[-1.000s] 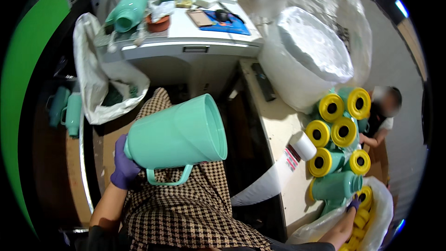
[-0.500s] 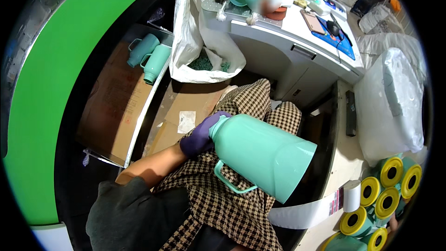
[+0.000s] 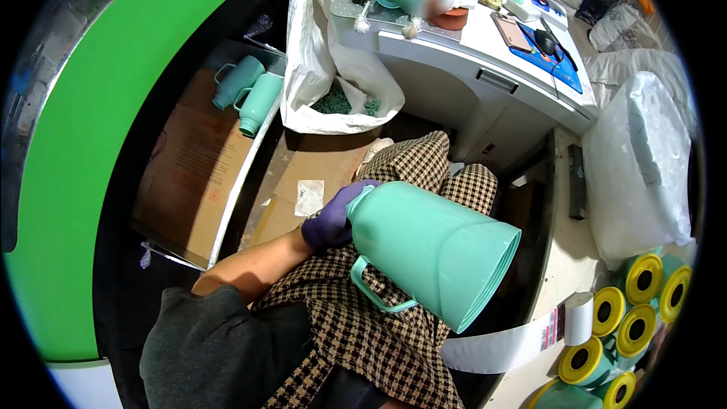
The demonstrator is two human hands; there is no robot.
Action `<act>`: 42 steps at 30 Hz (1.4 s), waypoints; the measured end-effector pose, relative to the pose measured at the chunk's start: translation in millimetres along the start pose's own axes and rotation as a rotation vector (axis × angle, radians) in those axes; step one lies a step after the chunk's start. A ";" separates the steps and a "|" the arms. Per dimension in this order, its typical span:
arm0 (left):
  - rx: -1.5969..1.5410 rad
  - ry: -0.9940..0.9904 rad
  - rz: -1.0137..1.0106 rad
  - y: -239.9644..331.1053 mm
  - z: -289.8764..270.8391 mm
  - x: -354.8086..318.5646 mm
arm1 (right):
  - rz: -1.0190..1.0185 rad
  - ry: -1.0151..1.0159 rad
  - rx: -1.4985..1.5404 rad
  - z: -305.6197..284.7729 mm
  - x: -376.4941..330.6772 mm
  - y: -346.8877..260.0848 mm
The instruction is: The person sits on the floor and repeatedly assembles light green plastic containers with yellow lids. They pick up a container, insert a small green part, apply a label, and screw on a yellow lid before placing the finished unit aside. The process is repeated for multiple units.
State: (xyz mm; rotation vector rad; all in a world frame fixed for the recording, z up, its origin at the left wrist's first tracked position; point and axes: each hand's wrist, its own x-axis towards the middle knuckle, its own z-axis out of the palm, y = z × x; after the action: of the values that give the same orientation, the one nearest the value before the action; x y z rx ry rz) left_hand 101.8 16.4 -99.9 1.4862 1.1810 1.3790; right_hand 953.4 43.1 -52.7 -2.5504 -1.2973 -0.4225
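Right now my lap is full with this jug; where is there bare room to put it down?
The flat cardboard on the floor is mostly bare, between the two small green jugs and the white sack. The desk top is crowded with small items. The corner by the yellow-ended rolls is packed. The left hand holds the green jug.

- The left hand, in a purple glove, grips the narrow neck end of a mint-green jug body lying tilted over the person's checked lap, wide open end toward the lower right, handle underneath.
- Two more green jugs lie on brown cardboard on the floor.
- A white bag hangs at the near left corner of the white surface.
- Yellow-capped rolls crowd the lower right.
- The right hand is out of view.
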 end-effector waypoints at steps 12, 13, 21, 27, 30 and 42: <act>-0.291 0.037 -0.144 -3.2 4.2 -6.2 | 0.055 0.018 -0.092 -29.1 -12.5 19.9; -0.370 0.028 -0.176 -9.6 1.8 -7.1 | 0.058 0.024 -0.102 -32.3 -14.1 21.3; -0.010 0.051 -0.079 10.1 1.3 0.5 | 0.153 0.072 -0.233 -90.0 -63.1 124.0; 0.070 0.133 -0.107 -24.7 9.0 32.4 | 0.459 -0.020 -0.519 -155.1 -112.6 215.0; 0.140 0.156 -0.106 -24.6 25.9 46.9 | 0.689 -0.070 -0.331 -135.2 -126.6 192.3; 0.081 0.103 -0.127 -27.9 29.9 45.6 | 0.808 0.168 -0.339 -152.6 -149.9 155.6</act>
State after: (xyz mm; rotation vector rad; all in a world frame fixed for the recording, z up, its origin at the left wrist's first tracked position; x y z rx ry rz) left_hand 127.2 69.3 -117.4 1.3842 1.3861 1.3488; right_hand 974.2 -210.3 20.4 -2.9391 -0.0787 -0.6841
